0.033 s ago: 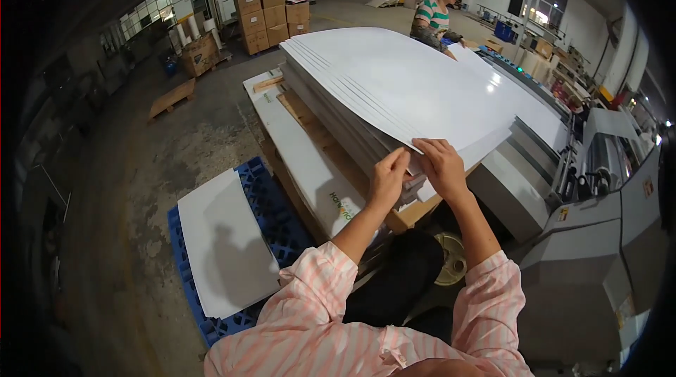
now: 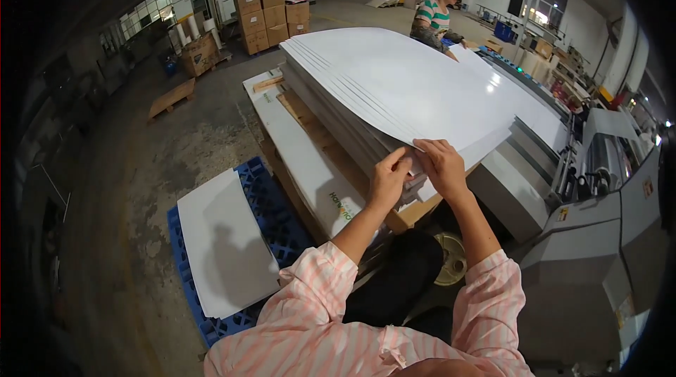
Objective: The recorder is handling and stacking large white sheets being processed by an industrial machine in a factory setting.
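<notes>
A warehouse floor with a blue pallet (image 2: 264, 208) at eight o'clock. Dead centre, my left hand (image 2: 389, 181) and right hand (image 2: 441, 164) both pinch the near corner of the white sheet stack (image 2: 401, 85), which spreads toward twelve o'clock beside a grey machine (image 2: 598, 236).

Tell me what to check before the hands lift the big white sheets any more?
1. Left hand grips the near corner of the white sheet stack: ok.
2. Right hand pinches the same corner, close beside the left: ok.
3. Top sheets fanned apart at the edge: ok, separate layers show.
4. Far end free: cannot tell; a person in a striped shirt stands close to it.
5. Grey machine on the right is stopped: cannot tell.
6. Spare white sheets lie flat on the blue pallet: ok.
</notes>
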`<state>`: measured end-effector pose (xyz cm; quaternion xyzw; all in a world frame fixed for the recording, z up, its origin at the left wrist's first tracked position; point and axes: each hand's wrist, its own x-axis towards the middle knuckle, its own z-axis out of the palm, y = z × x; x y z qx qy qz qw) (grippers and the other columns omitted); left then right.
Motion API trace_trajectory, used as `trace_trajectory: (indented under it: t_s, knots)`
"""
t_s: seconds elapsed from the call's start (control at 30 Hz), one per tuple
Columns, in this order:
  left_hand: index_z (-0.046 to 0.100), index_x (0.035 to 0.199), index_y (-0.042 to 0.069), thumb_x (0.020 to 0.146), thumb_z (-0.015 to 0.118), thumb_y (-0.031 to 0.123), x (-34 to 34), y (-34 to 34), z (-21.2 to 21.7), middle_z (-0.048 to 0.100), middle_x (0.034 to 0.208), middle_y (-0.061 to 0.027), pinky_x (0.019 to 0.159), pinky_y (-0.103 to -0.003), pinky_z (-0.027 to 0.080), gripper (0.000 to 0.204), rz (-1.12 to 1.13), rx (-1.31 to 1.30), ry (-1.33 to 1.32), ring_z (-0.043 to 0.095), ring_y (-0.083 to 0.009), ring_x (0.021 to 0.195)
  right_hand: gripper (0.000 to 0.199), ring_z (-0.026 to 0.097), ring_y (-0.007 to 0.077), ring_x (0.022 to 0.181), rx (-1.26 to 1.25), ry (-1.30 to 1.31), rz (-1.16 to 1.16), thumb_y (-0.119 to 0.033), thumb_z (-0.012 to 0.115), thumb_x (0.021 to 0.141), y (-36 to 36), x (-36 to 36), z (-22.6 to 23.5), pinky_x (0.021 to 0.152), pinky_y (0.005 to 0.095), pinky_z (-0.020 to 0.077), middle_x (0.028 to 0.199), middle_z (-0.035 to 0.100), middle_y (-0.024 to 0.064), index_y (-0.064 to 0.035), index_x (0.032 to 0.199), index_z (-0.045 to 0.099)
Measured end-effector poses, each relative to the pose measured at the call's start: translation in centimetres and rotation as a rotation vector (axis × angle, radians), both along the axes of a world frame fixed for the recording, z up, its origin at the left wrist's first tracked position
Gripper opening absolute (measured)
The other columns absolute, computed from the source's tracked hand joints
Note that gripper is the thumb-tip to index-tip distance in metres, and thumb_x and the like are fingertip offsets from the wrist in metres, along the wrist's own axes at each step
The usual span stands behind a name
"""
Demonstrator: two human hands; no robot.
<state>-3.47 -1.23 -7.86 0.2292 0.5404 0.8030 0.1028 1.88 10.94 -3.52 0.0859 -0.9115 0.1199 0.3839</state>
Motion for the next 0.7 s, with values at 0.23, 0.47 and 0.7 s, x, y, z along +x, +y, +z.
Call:
trace_trajectory:
  t_s: [0.23,0.47,0.7]
  knots:
    - [0.005,0.137,0.008,0.086,0.049,0.007,-1.0,-0.2,-0.6,0.05,0.092,-0.0107,0.063,-0.033,0.054,0.068,-0.071,0.255,-0.276,0.056,-0.018,0.074,0.022,0.059,0.0285,0.068,-0.43,-0.062,-0.032,-0.025,0.053,0.086,1.0,-1.5,0.4,0.059,0.0342,0.0448,0.074,0.061,0.0138,-0.0066,0.093,0.063]
    - [0.008,0.135,0.0,0.084,0.055,0.008,-1.8,0.2,0.0,0.05,0.1,-0.0152,0.061,-0.032,0.054,0.069,-0.054,0.178,-0.286,0.058,-0.0218,0.078,0.019,0.052,0.0176,0.059,-0.489,-0.245,-0.078,-0.018,0.054,0.086,1.4,-1.6,2.2,0.056,0.0282,0.0408,0.066,0.057,0.0121,-0.0016,0.093,0.061]
    - [0.053,0.082,-0.002,0.09,0.049,0.021,-1.3,-0.1,0.3,0.055,0.072,-0.0093,0.054,-0.026,0.052,0.025,-0.163,0.043,-0.256,0.061,-0.02,0.057,0.016,0.057,0.0241,0.08,-0.025,0.102,0.039,-0.017,0.064,0.075,1.7,-1.4,1.8,0.065,0.0338,0.0472,0.088,0.062,0.004,-0.0098,0.089,0.063]
